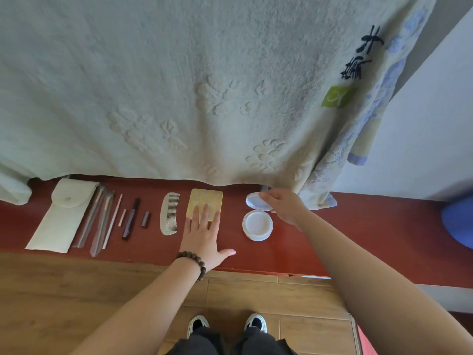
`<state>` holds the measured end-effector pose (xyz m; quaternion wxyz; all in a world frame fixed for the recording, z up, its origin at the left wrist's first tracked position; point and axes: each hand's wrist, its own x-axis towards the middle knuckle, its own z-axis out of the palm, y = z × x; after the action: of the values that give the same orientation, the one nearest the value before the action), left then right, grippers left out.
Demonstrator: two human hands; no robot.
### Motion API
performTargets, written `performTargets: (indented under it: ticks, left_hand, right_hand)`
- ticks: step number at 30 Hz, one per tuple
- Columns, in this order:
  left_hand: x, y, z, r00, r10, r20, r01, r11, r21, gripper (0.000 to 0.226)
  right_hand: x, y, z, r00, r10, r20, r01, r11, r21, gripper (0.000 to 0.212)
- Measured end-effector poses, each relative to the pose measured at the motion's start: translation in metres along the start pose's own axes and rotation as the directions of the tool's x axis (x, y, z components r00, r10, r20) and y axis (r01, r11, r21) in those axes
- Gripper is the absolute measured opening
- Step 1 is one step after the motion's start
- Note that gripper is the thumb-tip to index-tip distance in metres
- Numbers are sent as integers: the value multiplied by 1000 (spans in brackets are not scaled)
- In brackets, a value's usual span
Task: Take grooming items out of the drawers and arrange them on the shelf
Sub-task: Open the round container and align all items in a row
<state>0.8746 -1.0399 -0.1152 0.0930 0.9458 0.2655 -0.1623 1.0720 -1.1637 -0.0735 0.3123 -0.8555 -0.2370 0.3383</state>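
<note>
Across the middle of the frame runs the red shelf (345,226), with grooming items in a row on it under a hanging pale green towel (179,85).

Row, from frame left: white pouch (60,213), a bundle of brushes (98,221), a thin stick (113,221), a dark pen-like tube (131,219), a small dark cap (145,219), comb (169,213), yellow square case (206,201), round white compact (257,225).

Left hand (204,231), beaded bracelet (193,262) on the wrist: flat, fingers spread, fingertips resting on the near edge of the yellow case. It grips nothing; looks like it's pressing or steadying the case.

Right hand (284,206): fingers pinched on the edge of the compact's lid (257,201), which stands hinged open behind the base.

Step, my read: arranging phase, last pieces getting squared up. No drawer visible in the frame, so can't say whether anything is left to fetch.

Containers: compact base shows a pale, smooth inside, contents can't be told. Pouch flap is closed, contents hidden. Yellow case is shut.

Next move probably: close the lid or set it at an angle, holding the base so it doesn't slide, then align the case with the comb. Light grip is enough; the compact is small and could skid on the smooth shelf.
</note>
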Motion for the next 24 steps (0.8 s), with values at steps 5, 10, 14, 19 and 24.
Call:
performTargets:
  ticks: [5, 10, 14, 19, 24]
  left_hand:
    - [4, 0, 9, 1000, -3, 28, 4, 1000, -7, 109]
    - [5, 1, 11, 999, -10, 48, 11, 1000, -23, 108]
    - [5, 2, 11, 999, -18, 52, 19, 999, -36, 108]
    - [6, 2, 12, 999, -16, 41, 17, 999, -32, 108]
    - [6, 2, 12, 1000, -11, 25, 12, 999, -36, 109]
  right_hand:
    - [1, 1, 8, 1000, 3, 13, -3, 1000, 1, 36]
    - [-3, 4, 13, 998, 39, -48, -37, 998, 53, 35]
    - [-33, 13, 27, 934, 57, -352, -36, 997, 68, 57]
    - [-66, 23, 87, 940, -108, -324, 59, 985, -160, 108]
    - [-54, 27, 103, 929, -68, -365, 10, 988, -157, 112]
